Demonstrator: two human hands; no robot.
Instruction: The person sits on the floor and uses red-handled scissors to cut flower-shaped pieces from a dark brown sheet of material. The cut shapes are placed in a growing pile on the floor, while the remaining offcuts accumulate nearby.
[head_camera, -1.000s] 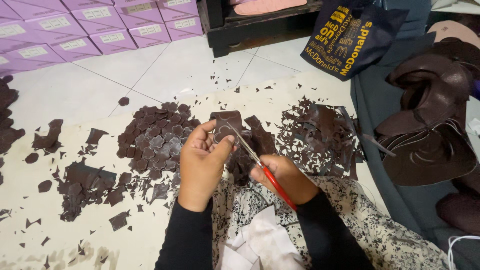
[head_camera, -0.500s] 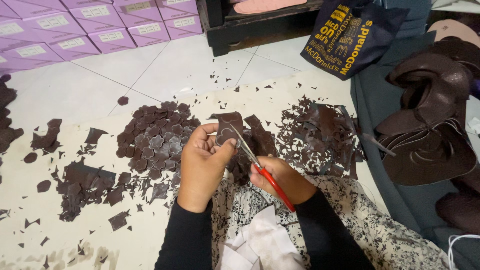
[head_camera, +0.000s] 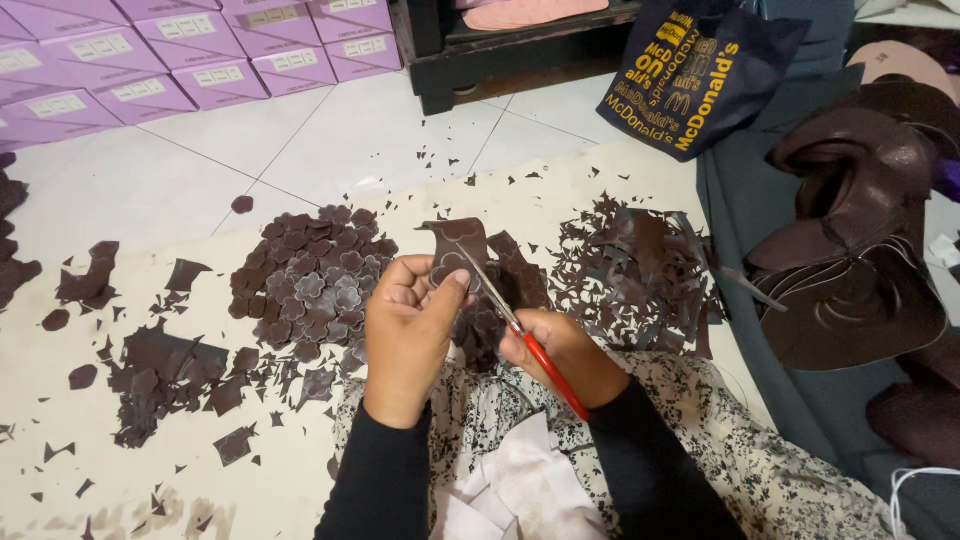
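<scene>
My left hand (head_camera: 412, 330) pinches a small dark brown leather piece (head_camera: 447, 272) between thumb and fingers. My right hand (head_camera: 568, 352) grips red-handled scissors (head_camera: 520, 332), whose metal blades reach up to the edge of that piece. Both hands hover over my lap, above a cream sheet (head_camera: 150, 480) on the floor. To the left of my left hand lies a pile of cut brown flower shapes (head_camera: 310, 275).
Brown offcuts (head_camera: 640, 270) lie to the right, more scraps (head_camera: 170, 370) to the left. Purple boxes (head_camera: 150, 60) are stacked at the far left, a dark printed bag (head_camera: 690, 80) at the back, rolled brown leather (head_camera: 860, 230) at the right, white cloth (head_camera: 520, 490) on my lap.
The hands stay in the same spot; the scissors and the piece shift only slightly as the cut goes on.
</scene>
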